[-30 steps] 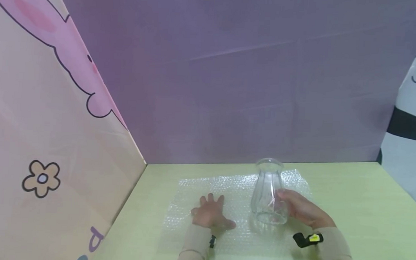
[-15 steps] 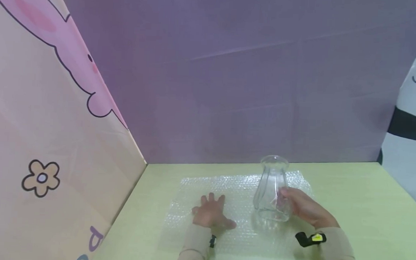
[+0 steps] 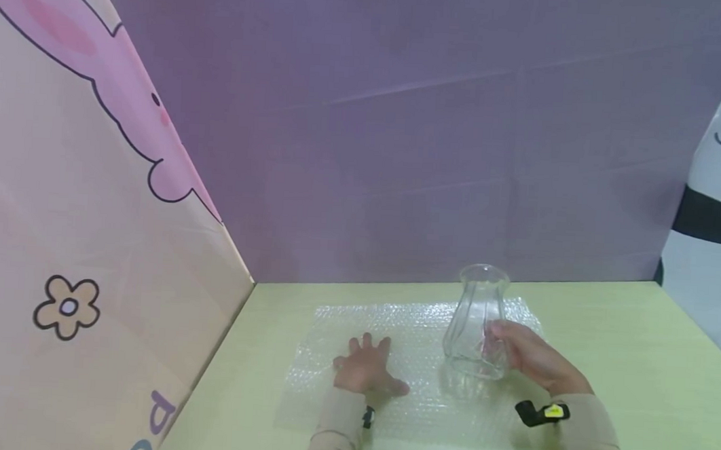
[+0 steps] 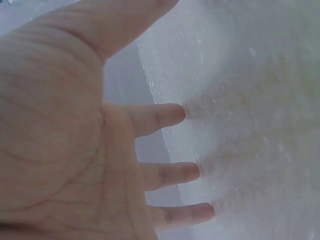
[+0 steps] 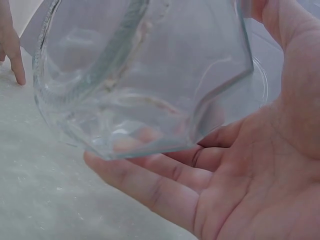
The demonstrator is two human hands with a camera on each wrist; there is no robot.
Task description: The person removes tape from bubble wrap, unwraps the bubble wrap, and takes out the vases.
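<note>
A clear glass vase (image 3: 474,309) with a flared rim and fluted sides is held by my right hand (image 3: 537,362) at its lower right side. In the right wrist view, the thumb is at one side of the vase (image 5: 170,65) and the fingers curve along the other, near its thick base. The vase is above a sheet of bubble wrap (image 3: 416,333), apparently just off it. My left hand (image 3: 365,371) rests on the sheet, palm down, fingers spread. Up close in the left wrist view, the fingertips touch the bubble wrap (image 4: 255,130).
The bubble wrap lies flat on a pale yellow-green table (image 3: 623,354). A purple backdrop (image 3: 364,150) stands along the far edge. A pink wall panel with a flower (image 3: 69,307) is at the left, and a panda print (image 3: 709,270) is at the right.
My right hand has moved the vase slightly right and away from me, a little higher in the head view. The left hand has stayed in place on the bubble wrap.
</note>
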